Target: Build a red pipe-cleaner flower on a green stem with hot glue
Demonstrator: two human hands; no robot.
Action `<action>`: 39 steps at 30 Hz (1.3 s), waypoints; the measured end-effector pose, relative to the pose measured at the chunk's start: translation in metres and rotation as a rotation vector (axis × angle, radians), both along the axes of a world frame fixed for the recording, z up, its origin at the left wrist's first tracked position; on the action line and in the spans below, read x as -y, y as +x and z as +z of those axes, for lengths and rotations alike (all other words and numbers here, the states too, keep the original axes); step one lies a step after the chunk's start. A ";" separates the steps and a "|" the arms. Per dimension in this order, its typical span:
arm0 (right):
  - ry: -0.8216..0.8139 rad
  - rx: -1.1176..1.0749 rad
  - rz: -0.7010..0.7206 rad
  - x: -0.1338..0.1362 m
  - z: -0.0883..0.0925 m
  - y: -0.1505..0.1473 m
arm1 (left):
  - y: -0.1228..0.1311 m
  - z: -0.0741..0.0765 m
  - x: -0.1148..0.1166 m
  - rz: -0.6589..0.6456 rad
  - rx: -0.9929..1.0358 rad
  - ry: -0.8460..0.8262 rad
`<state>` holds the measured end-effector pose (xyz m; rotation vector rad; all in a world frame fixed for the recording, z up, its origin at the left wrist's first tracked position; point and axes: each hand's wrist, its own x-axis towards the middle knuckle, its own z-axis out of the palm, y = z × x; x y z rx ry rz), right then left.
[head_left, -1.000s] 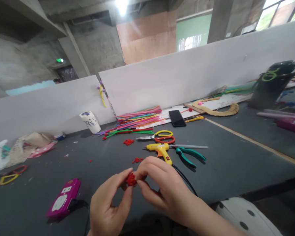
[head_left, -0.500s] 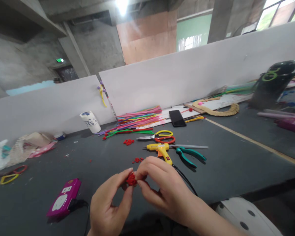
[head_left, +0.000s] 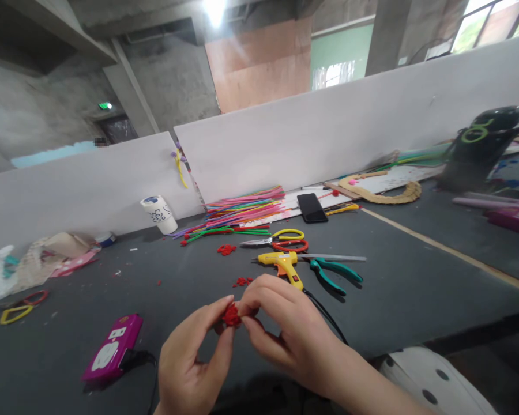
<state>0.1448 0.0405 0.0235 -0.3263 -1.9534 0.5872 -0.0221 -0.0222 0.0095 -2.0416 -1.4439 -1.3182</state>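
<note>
Between my two hands is a small red fuzzy piece (head_left: pixel 230 316), like a little ball or flower of pipe cleaner. My left hand (head_left: pixel 196 351) pinches it from the left between thumb and fingers. The fingertips of my right hand (head_left: pixel 281 328) close on its right side, partly hiding it. Just beyond the hands lie two small heaps of red bits, a nearer one (head_left: pixel 243 282) and a farther one (head_left: pixel 226 249). A yellow glue gun (head_left: pixel 281 260) with a glue stick in it lies close past my right hand, its nozzle pointing left.
Scissors (head_left: pixel 281 239) and green-handled pliers (head_left: pixel 335 274) lie by the glue gun. Behind are coloured pipe cleaners (head_left: pixel 246 207), a phone (head_left: pixel 312 207) and a white cup-shaped roll (head_left: pixel 159 214). A purple power strip (head_left: pixel 115 347) with a cable sits at left; a black bottle (head_left: pixel 480 150) stands far right.
</note>
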 end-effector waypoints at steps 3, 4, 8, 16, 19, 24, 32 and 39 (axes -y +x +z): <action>-0.001 0.011 -0.001 0.000 0.001 0.000 | 0.000 -0.001 -0.001 0.001 0.016 -0.034; 0.002 0.010 -0.002 0.001 0.001 0.000 | 0.000 -0.002 -0.001 0.002 0.024 -0.039; 0.013 -0.009 0.001 0.001 0.002 0.001 | -0.001 -0.002 0.000 -0.007 0.025 -0.018; 0.007 0.001 0.005 -0.001 0.001 0.000 | -0.003 -0.004 0.001 0.001 0.013 -0.038; 0.012 0.005 -0.005 -0.001 0.001 -0.001 | -0.004 -0.005 0.001 0.003 0.011 -0.046; 0.012 0.004 -0.009 0.000 0.002 0.000 | -0.003 -0.005 0.002 -0.005 0.031 -0.042; 0.017 -0.007 -0.003 -0.001 0.001 -0.001 | -0.003 -0.004 0.001 -0.009 0.018 -0.038; 0.007 -0.004 -0.002 0.000 0.000 -0.001 | -0.003 -0.003 0.001 -0.017 0.016 -0.028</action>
